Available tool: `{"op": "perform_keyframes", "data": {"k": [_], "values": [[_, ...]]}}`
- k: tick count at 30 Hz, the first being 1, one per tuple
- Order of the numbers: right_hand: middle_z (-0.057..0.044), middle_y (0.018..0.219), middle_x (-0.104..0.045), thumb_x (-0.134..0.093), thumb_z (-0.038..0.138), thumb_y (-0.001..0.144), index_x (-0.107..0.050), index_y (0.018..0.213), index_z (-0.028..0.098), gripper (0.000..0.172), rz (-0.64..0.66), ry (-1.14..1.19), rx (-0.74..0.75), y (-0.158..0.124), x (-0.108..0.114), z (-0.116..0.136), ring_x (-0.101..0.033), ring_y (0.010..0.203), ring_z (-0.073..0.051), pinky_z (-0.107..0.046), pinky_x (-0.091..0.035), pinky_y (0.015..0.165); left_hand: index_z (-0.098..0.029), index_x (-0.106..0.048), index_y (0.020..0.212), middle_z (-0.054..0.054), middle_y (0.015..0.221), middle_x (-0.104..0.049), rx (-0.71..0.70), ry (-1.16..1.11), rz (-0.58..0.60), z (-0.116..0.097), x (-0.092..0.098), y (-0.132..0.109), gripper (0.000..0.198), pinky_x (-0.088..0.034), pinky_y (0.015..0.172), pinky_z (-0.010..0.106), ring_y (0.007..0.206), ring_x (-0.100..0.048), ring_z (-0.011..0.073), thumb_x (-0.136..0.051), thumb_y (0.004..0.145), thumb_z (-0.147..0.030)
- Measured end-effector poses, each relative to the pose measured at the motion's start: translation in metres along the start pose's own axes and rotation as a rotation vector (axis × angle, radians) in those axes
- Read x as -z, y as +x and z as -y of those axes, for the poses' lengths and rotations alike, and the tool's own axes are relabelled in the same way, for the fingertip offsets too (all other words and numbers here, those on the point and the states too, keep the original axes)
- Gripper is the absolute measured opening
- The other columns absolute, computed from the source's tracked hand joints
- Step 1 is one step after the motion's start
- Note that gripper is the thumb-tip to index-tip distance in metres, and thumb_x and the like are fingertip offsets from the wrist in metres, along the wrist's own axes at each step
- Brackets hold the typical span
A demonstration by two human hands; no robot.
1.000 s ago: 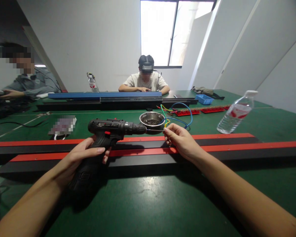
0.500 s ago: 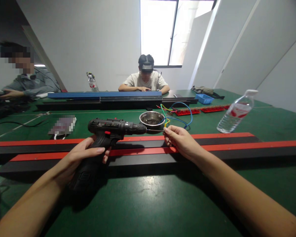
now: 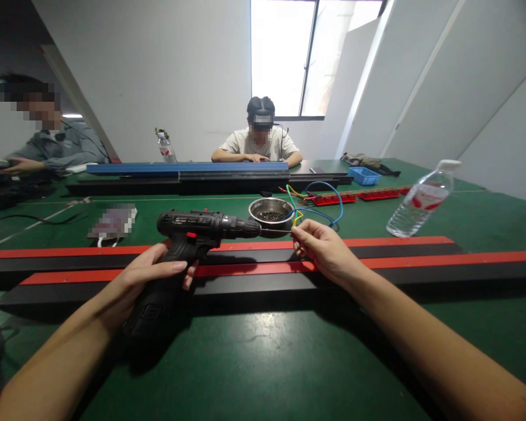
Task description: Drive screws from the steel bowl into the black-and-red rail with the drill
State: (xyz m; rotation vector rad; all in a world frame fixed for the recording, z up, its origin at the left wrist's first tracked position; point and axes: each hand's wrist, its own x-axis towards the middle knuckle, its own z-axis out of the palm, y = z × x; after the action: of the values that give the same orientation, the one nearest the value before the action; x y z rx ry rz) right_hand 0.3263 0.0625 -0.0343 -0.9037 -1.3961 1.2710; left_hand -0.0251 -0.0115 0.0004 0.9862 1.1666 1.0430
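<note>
My left hand (image 3: 142, 280) is wrapped round the grip of a black cordless drill (image 3: 197, 225), which lies level with its chuck to the right. A long thin screwdriver bit (image 3: 276, 231) sticks out of the chuck. At its far end, thumb and fingertips of my right hand (image 3: 322, 245) pinch the bit's tip; whether a screw sits between them is hidden. Both hands are above two long black bars with red tops, a near bar (image 3: 228, 297) and a far bar (image 3: 390, 248). Just behind the bit stands a metal bowl (image 3: 263, 203) with small dark screws inside.
A water bottle (image 3: 421, 202) stands to the right. Coloured wires (image 3: 341, 204) curl beside the bowl, near red strips (image 3: 335, 199). Farther back are a blue bar (image 3: 188, 168), a blue basket (image 3: 364, 176) and a co-worker (image 3: 258, 146). Another person (image 3: 48, 146) sits at left.
Both hands and the drill hold nearly the same pose. The whole view has shifted very slightly.
</note>
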Motion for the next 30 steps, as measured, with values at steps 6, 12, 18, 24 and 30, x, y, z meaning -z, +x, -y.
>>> {"op": "perform_keyframes", "data": {"k": [6,12,18,24,30], "values": [[0.002,0.071,-0.063,-0.086,0.055,0.083,-0.063,0.080,0.021,0.041,-0.002,0.013,0.029,0.000,-0.001,0.001,-0.055,0.063,-0.012,-0.027,-0.049,0.064,-0.016,-0.068,0.107,0.007,0.087,-0.075,-0.017,0.009,0.026,-0.001,0.001,0.001,0.044,-0.061,0.065,0.027,0.071,-0.071,0.0187,-0.090,0.071,-0.026],[0.002,0.071,-0.064,-0.088,0.053,0.083,-0.064,0.080,0.020,0.041,0.007,0.047,0.041,0.000,-0.001,-0.001,-0.058,0.063,-0.012,-0.026,-0.050,0.064,-0.015,-0.066,0.110,0.007,0.087,-0.074,0.004,0.001,0.040,0.003,0.009,0.006,0.050,-0.062,0.064,0.027,0.071,-0.072,0.0189,-0.092,0.069,-0.027],[0.002,0.071,-0.067,-0.085,0.052,0.087,-0.066,0.083,0.020,0.038,0.014,0.060,0.037,0.000,0.000,-0.003,-0.059,0.062,-0.011,-0.025,-0.050,0.063,-0.017,-0.068,0.111,0.006,0.088,-0.075,-0.013,-0.037,0.029,0.005,0.010,0.005,0.045,-0.063,0.067,0.026,0.072,-0.073,0.0172,-0.090,0.072,-0.024],[0.000,0.074,-0.070,-0.084,0.053,0.088,-0.068,0.083,0.019,0.038,0.015,0.067,-0.023,0.001,0.001,-0.004,-0.064,0.066,-0.012,-0.026,-0.052,0.066,-0.017,-0.069,0.111,0.007,0.088,-0.076,-0.013,-0.056,0.021,0.005,0.007,0.003,0.046,-0.063,0.065,0.025,0.071,-0.072,0.0173,-0.091,0.071,-0.024],[-0.002,0.076,-0.073,-0.082,0.054,0.089,-0.072,0.087,0.019,0.037,0.009,0.004,0.002,0.000,-0.001,-0.003,-0.068,0.068,-0.014,-0.028,-0.055,0.068,-0.016,-0.069,0.113,0.008,0.086,-0.075,-0.024,-0.061,0.006,0.004,0.005,0.002,0.050,-0.063,0.064,0.025,0.069,-0.072,0.0183,-0.092,0.069,-0.024]]}}
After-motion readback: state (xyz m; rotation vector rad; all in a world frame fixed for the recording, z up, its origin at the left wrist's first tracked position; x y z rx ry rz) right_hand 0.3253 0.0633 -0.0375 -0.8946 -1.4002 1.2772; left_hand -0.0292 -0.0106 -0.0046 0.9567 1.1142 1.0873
